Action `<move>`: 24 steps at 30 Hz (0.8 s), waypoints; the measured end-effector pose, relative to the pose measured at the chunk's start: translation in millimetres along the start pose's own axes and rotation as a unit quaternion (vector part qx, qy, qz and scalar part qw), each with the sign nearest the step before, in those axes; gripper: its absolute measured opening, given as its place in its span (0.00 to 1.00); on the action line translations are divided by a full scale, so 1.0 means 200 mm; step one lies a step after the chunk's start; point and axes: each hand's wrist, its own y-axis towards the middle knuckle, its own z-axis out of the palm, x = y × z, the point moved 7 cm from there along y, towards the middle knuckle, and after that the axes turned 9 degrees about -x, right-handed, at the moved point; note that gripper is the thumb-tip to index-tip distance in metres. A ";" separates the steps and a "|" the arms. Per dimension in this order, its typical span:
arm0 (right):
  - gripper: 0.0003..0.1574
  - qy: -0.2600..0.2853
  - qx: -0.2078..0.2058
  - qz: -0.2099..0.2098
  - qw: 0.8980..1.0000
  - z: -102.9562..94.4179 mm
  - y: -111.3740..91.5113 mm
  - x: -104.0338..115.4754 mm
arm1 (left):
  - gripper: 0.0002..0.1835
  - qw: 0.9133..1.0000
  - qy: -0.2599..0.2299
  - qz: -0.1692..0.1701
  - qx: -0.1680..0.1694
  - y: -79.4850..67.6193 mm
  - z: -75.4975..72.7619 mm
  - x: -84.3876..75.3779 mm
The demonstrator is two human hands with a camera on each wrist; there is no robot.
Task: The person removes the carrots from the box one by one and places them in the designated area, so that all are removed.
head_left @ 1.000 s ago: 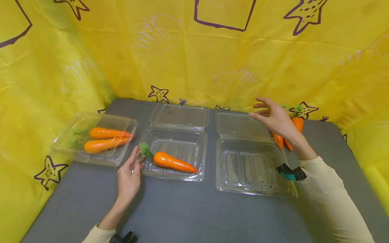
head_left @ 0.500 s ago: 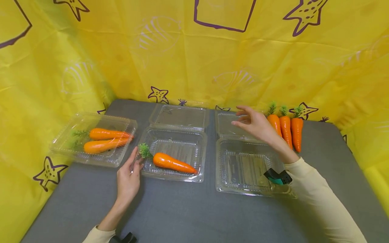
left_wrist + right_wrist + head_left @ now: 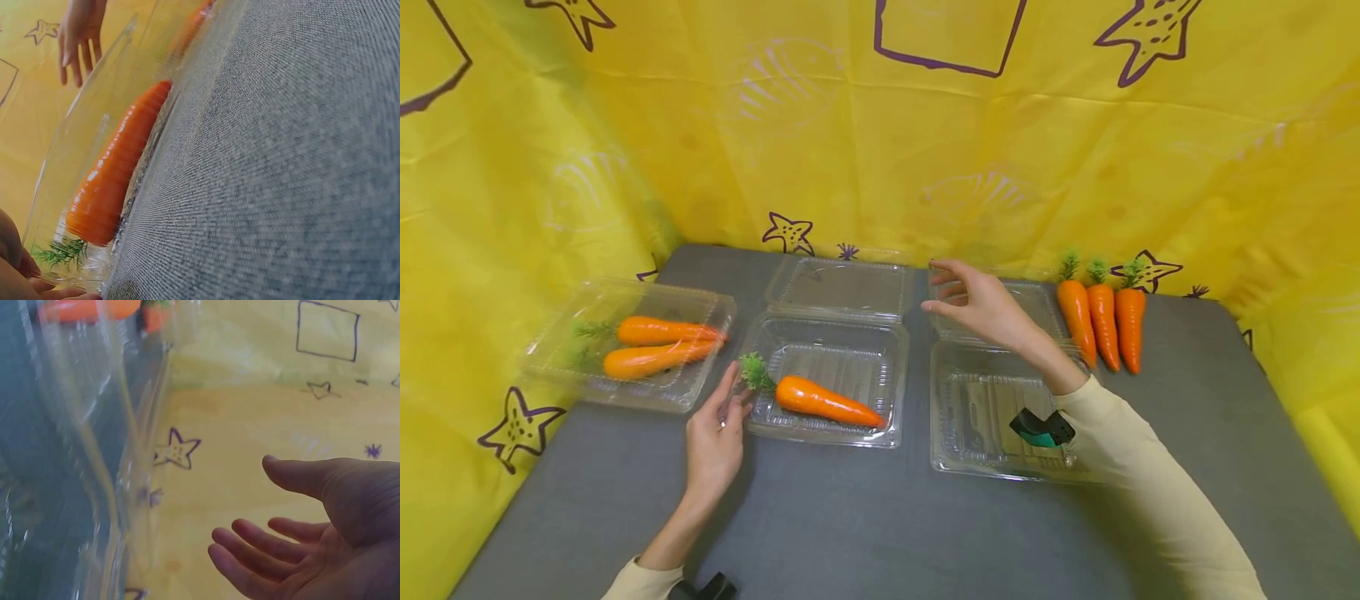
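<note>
My left hand [image 3: 715, 437] rests at the left rim of the middle clear plastic container [image 3: 827, 437], fingertips right at its edge. One orange carrot [image 3: 823, 402] with a green top lies in that container, its leaves by my fingers. In the left wrist view the carrot [image 3: 119, 169] shows through the clear wall. My right hand [image 3: 985, 308] is in the air over the raised lid [image 3: 1033, 304] of the right container [image 3: 985, 471], fingers spread loosely with nothing between them. The right wrist view shows this hand [image 3: 300, 531] relaxed, thumb apart from the fingers.
At the left, a closed clear container [image 3: 688, 400] holds two carrots [image 3: 658, 346]. Three carrots [image 3: 1102, 325] lie side by side at the back right. The middle container's lid [image 3: 842, 287] lies back toward the yellow curtain [image 3: 880, 150]. A grey cloth covers the table [image 3: 850, 525].
My right hand has moved left, from beside the three carrots to over the right container's lid, and the carrots have come into full view. The left hand has stayed in place.
</note>
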 end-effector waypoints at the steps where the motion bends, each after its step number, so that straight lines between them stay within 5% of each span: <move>1: 0.41 0.003 0.005 -0.001 1.000 0.01 0.00 0.02 | 0.28 1.000 0.001 0.000 0.000 0.00 0.00 0.00; 24: 0.36 0.031 0.034 -0.032 0.998 0.19 0.06 0.17 | 0.28 1.000 -0.004 0.024 0.005 0.03 0.00 -0.01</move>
